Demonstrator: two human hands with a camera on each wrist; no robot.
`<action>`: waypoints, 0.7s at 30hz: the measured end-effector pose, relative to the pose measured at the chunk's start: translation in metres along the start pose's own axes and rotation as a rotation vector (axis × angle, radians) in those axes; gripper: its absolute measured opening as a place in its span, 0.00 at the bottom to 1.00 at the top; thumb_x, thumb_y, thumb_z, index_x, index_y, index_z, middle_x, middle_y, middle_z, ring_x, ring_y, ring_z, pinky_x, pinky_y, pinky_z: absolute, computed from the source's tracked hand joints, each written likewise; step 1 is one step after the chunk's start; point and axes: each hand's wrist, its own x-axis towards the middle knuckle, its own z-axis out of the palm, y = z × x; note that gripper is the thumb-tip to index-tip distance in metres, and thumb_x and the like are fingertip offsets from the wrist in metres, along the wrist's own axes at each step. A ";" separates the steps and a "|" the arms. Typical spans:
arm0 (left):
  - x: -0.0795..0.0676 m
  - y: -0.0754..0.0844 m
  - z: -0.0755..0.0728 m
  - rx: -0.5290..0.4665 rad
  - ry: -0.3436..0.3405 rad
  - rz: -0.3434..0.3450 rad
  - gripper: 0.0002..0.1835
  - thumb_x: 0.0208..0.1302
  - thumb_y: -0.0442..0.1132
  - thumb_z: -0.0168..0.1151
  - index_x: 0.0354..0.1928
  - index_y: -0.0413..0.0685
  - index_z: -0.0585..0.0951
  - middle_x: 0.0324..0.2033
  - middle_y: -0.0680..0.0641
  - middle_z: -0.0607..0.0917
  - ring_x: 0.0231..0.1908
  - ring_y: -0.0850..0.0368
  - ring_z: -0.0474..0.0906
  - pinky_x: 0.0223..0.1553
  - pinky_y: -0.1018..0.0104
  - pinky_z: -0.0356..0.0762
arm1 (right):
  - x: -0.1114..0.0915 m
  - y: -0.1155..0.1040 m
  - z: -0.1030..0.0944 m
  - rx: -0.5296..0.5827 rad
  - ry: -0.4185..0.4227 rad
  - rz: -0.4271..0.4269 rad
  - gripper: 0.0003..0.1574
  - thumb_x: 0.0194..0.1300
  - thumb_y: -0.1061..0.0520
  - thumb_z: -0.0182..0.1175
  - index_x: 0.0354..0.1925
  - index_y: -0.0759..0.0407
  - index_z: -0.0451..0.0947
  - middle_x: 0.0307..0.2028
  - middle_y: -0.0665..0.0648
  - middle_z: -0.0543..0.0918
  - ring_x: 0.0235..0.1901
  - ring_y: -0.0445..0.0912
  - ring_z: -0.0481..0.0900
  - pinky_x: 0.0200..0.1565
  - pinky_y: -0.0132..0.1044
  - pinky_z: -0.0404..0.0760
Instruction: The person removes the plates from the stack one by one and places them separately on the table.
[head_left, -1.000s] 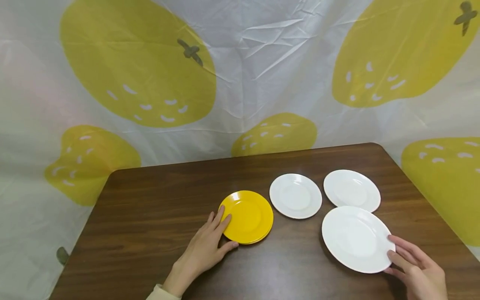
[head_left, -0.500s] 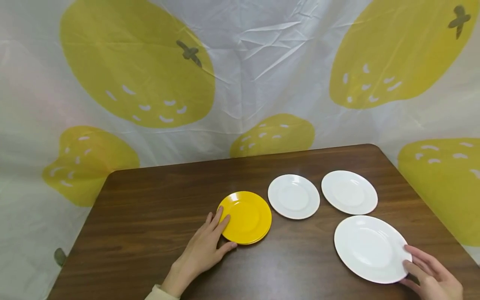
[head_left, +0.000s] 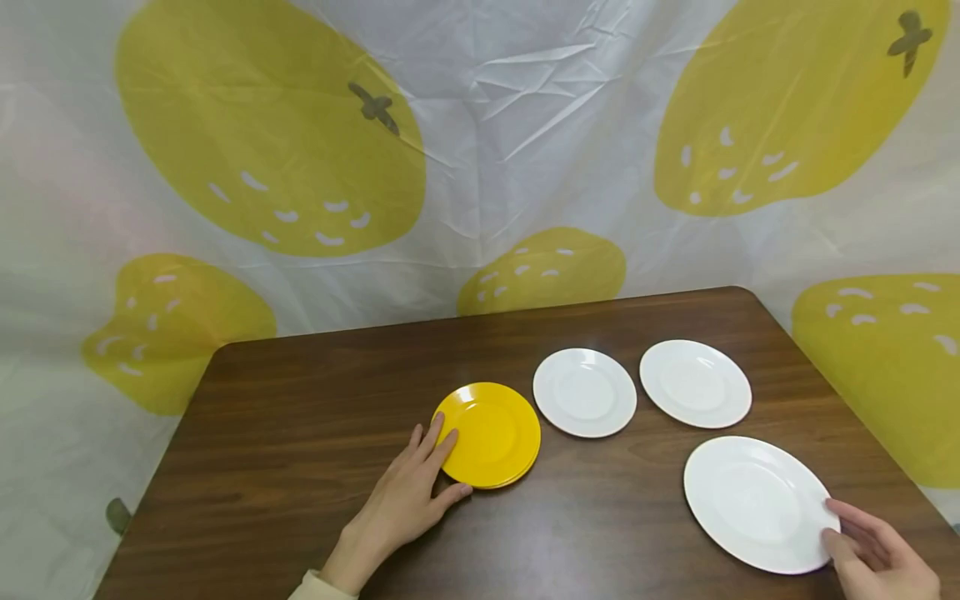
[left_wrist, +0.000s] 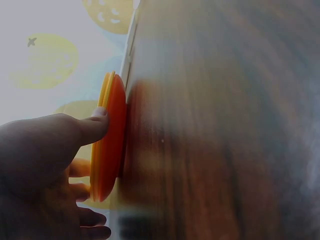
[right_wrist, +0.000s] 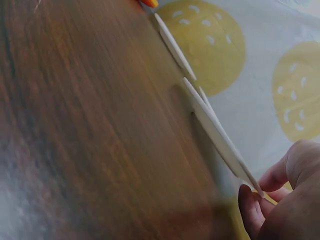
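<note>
The right hand [head_left: 881,562] pinches the near-right rim of the large white plate [head_left: 757,502], thumb on top and fingers under the edge, as the right wrist view [right_wrist: 280,200] shows with the plate's rim [right_wrist: 220,142] between thumb and fingertips. Compared with a second ago, this plate has slid to the right and nearer along the dark wooden table [head_left: 300,400]: then it lay just beside the two small white plates, its far edge almost touching the right one; half a second ago a narrow gap had opened; now it lies clearly apart from them, close to the table's near-right edge. The hand has drawn back with it and is partly cut off at the bottom of the head view.

The left hand [head_left: 408,500] has not moved. It rests flat on the table with straight fingers laid on the left rim of the yellow plate stack [head_left: 489,433], the thumb at its near edge; the left wrist view shows the fingers [left_wrist: 92,127] touching the stack [left_wrist: 107,140]. The stack sits at the same spot, near the table's middle.

The two small white plates, one at centre [head_left: 584,392] and one to its right [head_left: 694,382], lie unchanged at the far side. A lemon-print cloth [head_left: 480,150] hangs behind.
</note>
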 end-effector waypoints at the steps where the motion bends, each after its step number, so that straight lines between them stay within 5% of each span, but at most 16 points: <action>1: 0.000 0.000 0.000 -0.001 0.000 0.000 0.42 0.69 0.61 0.60 0.77 0.47 0.63 0.80 0.42 0.51 0.77 0.31 0.51 0.68 0.28 0.62 | 0.000 0.001 0.001 -0.037 0.018 -0.011 0.23 0.63 0.65 0.60 0.43 0.35 0.85 0.19 0.13 0.70 0.23 0.12 0.69 0.26 0.11 0.71; 8: 0.000 -0.001 0.001 -0.004 -0.002 -0.001 0.42 0.69 0.61 0.60 0.78 0.48 0.63 0.80 0.42 0.51 0.77 0.32 0.51 0.67 0.27 0.62 | 0.005 0.003 0.001 -0.169 0.020 -0.055 0.25 0.66 0.63 0.59 0.62 0.63 0.79 0.20 0.12 0.64 0.23 0.13 0.66 0.27 0.11 0.69; 14: 0.001 -0.002 0.001 0.001 -0.002 -0.002 0.42 0.70 0.61 0.60 0.77 0.46 0.63 0.80 0.41 0.51 0.77 0.33 0.50 0.69 0.30 0.62 | 0.006 -0.010 0.000 -0.194 0.007 -0.063 0.24 0.69 0.58 0.58 0.62 0.54 0.80 0.25 0.13 0.66 0.27 0.14 0.66 0.29 0.12 0.66; 21: 0.001 0.001 0.000 -0.009 0.005 0.011 0.42 0.69 0.60 0.62 0.77 0.43 0.64 0.80 0.40 0.52 0.78 0.35 0.51 0.70 0.36 0.64 | -0.003 -0.031 0.010 -0.033 -0.050 -0.199 0.17 0.66 0.64 0.61 0.51 0.54 0.86 0.27 0.17 0.77 0.31 0.16 0.75 0.35 0.10 0.70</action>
